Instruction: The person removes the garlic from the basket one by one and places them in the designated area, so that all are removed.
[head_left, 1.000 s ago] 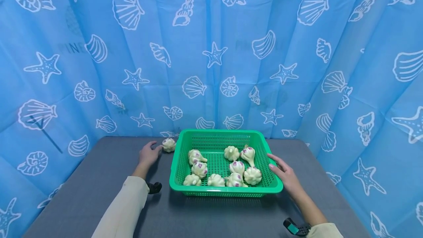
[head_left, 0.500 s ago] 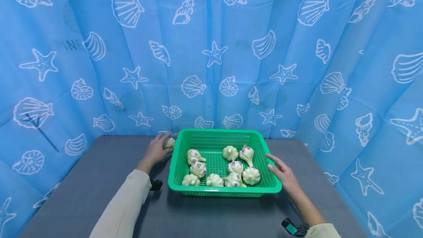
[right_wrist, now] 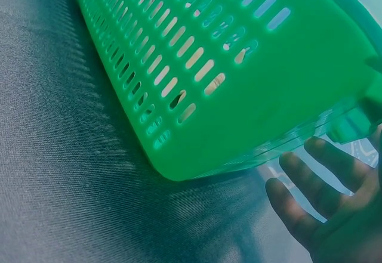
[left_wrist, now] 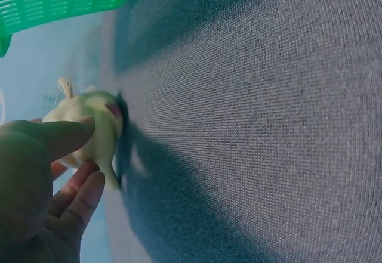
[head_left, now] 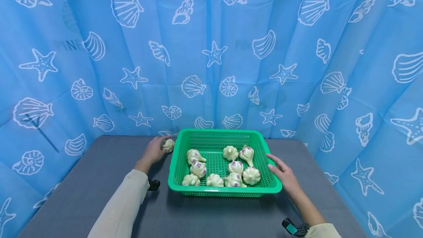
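Grey tabletop [head_left: 99, 194], one.
Right hand [head_left: 283, 175]: fingers spread and straight, resting against the right rim of the basket.
Green plastic basket [head_left: 224, 190], slotted walls, mid-tabletop; holds nine garlic bulbs [head_left: 214, 180], white with purple marks.
Left hand [head_left: 152, 151]: thumb and fingers curled round a single garlic bulb [head_left: 169, 144], which sits on the tabletop just outside the basket's far left corner.
Blue seashell-print curtain [head_left: 211, 47], behind.

Faint dark lettering is showing through the shell-printed blue curtain [head_left: 211, 47] far beyond the left hand [head_left: 152, 151], readable only as "PIN"; nothing else legible.
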{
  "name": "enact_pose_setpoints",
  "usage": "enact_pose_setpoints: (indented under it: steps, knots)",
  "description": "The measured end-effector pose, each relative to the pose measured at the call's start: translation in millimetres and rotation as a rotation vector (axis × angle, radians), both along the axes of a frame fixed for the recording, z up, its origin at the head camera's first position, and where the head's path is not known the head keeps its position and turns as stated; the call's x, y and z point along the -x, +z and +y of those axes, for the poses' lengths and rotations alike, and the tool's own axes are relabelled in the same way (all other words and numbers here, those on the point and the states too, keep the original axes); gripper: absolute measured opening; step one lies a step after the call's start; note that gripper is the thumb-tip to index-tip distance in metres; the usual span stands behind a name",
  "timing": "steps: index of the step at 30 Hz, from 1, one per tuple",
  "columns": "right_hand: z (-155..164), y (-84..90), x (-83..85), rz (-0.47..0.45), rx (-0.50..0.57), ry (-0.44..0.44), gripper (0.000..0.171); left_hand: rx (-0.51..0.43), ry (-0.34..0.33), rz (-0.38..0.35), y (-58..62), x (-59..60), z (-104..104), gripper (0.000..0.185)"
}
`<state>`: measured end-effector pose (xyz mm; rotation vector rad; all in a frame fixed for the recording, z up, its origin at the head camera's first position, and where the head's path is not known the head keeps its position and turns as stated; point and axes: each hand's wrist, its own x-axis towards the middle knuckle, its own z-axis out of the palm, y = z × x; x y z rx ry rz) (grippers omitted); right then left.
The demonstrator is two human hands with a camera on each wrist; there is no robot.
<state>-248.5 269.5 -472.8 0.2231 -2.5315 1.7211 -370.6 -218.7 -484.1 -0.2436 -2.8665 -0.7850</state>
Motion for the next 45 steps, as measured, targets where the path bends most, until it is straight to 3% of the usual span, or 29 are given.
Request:
enact_pose_setpoints:
  steps: [9,17,21,30,40,45]
  knots:
    - [-3,2.5,0.4,-0.023,-0.001,-0.001,0.052,-0.061,0.099,-0.024,-1.5,-2.4,-1,0.055]
    - [-4,3.7,0.0,-0.018,0.001,-0.004,0.051,-0.139,0.122,0.015,-4.0,-6.5,-10,0.059]
    - [-4,4.7,-0.4,-0.021,-0.003,-0.006,0.051,-0.137,0.125,0.028,0.9,-9.8,-14,0.058]
    - [-1,5.6,0.8,-0.02,0.011,0.003,0.051,-0.17,0.088,0.086,23.1,-13.8,-14,0.054]
    - [0,4.7,-0.1,-0.023,0.003,0.012,0.051,-0.2,-0.018,0.147,54.1,-22.9,9,0.045]
    - [0,5.3,-1.0,-0.02,0.001,0.01,0.051,-0.207,-0.075,0.111,65.5,-29.0,22,0.042]
